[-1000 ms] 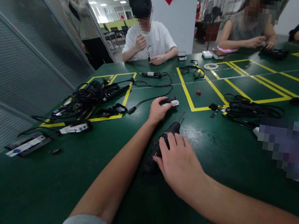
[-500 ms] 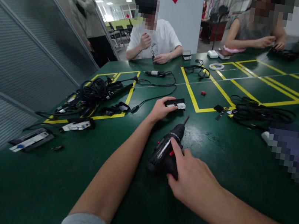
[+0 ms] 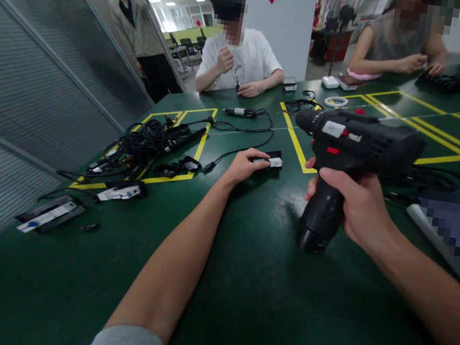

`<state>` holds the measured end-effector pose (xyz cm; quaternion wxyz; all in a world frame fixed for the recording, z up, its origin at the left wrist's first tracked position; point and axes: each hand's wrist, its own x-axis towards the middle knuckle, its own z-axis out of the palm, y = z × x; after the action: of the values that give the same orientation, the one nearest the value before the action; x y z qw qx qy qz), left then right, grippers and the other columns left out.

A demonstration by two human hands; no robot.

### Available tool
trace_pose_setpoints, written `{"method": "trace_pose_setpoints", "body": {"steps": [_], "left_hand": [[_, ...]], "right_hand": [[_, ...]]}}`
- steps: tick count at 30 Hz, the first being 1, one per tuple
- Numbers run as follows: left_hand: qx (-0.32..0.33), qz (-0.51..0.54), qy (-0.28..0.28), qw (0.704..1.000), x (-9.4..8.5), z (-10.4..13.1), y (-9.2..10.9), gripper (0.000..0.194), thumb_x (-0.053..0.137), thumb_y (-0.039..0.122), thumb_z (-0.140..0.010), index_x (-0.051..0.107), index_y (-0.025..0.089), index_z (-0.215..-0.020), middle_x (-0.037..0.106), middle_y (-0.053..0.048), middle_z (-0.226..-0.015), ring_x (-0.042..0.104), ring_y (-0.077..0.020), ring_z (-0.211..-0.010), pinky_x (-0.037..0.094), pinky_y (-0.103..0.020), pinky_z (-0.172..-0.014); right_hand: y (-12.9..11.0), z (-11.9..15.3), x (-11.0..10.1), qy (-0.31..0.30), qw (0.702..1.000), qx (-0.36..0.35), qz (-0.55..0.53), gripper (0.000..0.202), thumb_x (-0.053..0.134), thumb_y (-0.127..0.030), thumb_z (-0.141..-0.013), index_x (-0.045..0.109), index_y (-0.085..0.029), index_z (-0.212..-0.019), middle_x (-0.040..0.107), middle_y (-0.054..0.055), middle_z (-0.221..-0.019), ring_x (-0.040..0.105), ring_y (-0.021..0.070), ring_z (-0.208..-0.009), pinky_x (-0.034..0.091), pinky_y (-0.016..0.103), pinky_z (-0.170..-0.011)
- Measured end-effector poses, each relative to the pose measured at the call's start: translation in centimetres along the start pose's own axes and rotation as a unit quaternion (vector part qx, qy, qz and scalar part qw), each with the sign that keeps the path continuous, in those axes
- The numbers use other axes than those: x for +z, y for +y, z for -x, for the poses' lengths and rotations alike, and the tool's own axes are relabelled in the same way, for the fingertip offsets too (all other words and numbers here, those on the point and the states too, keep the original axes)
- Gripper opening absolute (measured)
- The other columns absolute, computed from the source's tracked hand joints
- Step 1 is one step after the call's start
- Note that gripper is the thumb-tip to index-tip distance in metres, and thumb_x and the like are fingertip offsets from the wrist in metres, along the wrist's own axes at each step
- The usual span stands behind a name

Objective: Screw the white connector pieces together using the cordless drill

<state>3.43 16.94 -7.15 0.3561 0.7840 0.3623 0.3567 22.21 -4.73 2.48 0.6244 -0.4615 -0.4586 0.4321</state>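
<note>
My right hand is wrapped round the handle of a black cordless drill, raised above the table. The drill's bit points left and its battery base hangs down. Farther forward, my left hand grips a small black part with a white label on the tabletop, its fingers laid over the part's left side. The drill's body hides some of the cables and yellow tape behind it.
A heap of black cables lies at left inside yellow tape. Nearer me are two labelled black parts. A pen-shaped tool with a cord lies farther back. People sit across the green table; a blurred screen is at right.
My right hand has closed round the drill's handle and lifted it up and to the right, turning it upright with its bit to the left. My left hand has hardly moved.
</note>
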Motion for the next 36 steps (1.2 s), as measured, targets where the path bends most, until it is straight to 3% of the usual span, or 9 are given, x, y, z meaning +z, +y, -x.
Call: {"method": "trace_pose_setpoints", "body": {"steps": [4, 9, 28, 36], "left_hand": [[-0.024, 0.020, -0.002, 1.000, 0.1, 0.1, 0.2, 0.034, 0.073, 0.038, -0.071, 0.074, 0.020, -0.100, 0.070, -0.006, -0.110, 0.062, -0.0205, -0.102, 0.045, -0.035, -0.099], [-0.044, 0.044, 0.000, 0.998, 0.2, 0.2, 0.5, 0.035, 0.074, 0.037, -0.071, 0.074, 0.019, -0.100, 0.071, -0.006, -0.107, 0.063, -0.0214, -0.100, 0.046, -0.036, -0.096], [-0.026, 0.035, 0.004, 0.999, 0.2, 0.2, 0.5, 0.030, 0.070, 0.036, -0.073, 0.074, 0.018, -0.097, 0.071, -0.007, -0.107, 0.062, -0.0202, -0.100, 0.046, -0.034, -0.096], [-0.030, 0.031, -0.001, 0.999, 0.3, 0.2, 0.5, 0.032, 0.071, 0.036, -0.071, 0.072, 0.018, -0.098, 0.070, -0.005, -0.103, 0.062, -0.0183, -0.092, 0.048, -0.032, -0.089]], "right_hand": [[0.2, 1.0, -1.0, -0.001, 0.996, 0.093, 0.011, 0.020, 0.072, -0.031, -0.078, 0.063, -0.018, -0.090, 0.060, -0.001, -0.060, 0.055, 0.0142, -0.050, 0.045, 0.026, -0.047], [0.2, 2.2, -1.4, -0.045, 0.989, 0.134, 0.041, 0.020, 0.066, -0.029, -0.081, 0.064, -0.018, -0.098, 0.062, -0.001, -0.064, 0.057, 0.0142, -0.054, 0.044, 0.025, -0.048], [-0.7, 3.4, -0.4, -0.084, 0.980, 0.121, 0.131, 0.007, 0.064, -0.024, -0.078, 0.058, -0.022, -0.082, 0.060, -0.003, -0.063, 0.057, 0.0135, -0.053, 0.045, 0.028, -0.054], [0.2, 3.9, -0.1, -0.087, 0.973, 0.116, 0.179, 0.009, 0.061, -0.021, -0.078, 0.057, -0.022, -0.086, 0.058, -0.004, -0.065, 0.057, 0.0141, -0.056, 0.043, 0.027, -0.052]]}}
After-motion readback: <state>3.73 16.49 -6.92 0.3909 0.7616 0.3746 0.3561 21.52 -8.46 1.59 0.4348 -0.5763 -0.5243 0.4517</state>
